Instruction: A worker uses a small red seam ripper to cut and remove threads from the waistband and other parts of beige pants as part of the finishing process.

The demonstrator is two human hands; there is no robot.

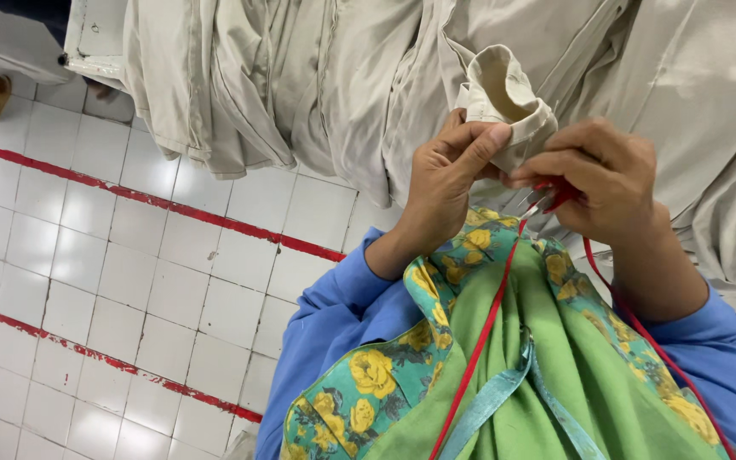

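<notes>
Folded cuff of pale beige cotton garment [504, 98] sits at about one o'clock in the view, turned up so its hem edge faces the worker. Left hand [446, 183] closed on the cuff, thumb pressing the fold flat, likely to steady it. Right hand [608, 175], at three o'clock of the cuff, fingers pinched together on a small red-handled thread snip [547, 202], tip just beside the hem. Red cord [479, 332] runs down from the snip over a green floral apron [402, 375]. Heaped beige garments [317, 77] crowd behind; white tiled floor with red lines [112, 255] at nine o'clock.
</notes>
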